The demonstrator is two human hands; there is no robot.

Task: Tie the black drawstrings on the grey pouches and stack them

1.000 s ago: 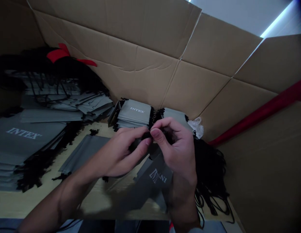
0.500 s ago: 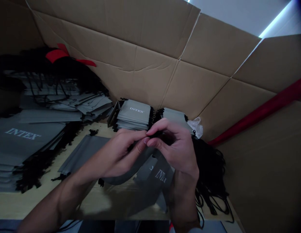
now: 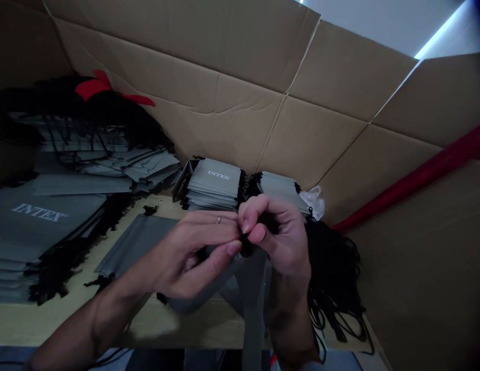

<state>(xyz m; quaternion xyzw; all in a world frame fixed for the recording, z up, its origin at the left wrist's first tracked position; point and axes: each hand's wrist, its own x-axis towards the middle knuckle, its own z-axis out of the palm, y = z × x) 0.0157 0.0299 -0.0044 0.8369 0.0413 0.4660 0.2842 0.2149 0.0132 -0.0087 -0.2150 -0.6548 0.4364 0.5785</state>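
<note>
Both hands meet above the wooden table and pinch the top of one grey drawstring pouch, which hangs down between them. My left hand, with a ring on one finger, holds the pouch's upper edge. My right hand pinches a black cord at the same edge, fingertips pressed together. Another flat grey pouch lies on the table under my left forearm.
Large grey INTEX bags are stacked at the left, with a pile of bags and black cords behind them. Two small stacks of pouches stand at the back. Loose black cords lie at the right. Cardboard walls enclose the table.
The pouch has turned and now hangs straight down, its printed side no longer showing. My hands have shifted slightly lower, and the left fingers have stretched out toward the right thumb.
</note>
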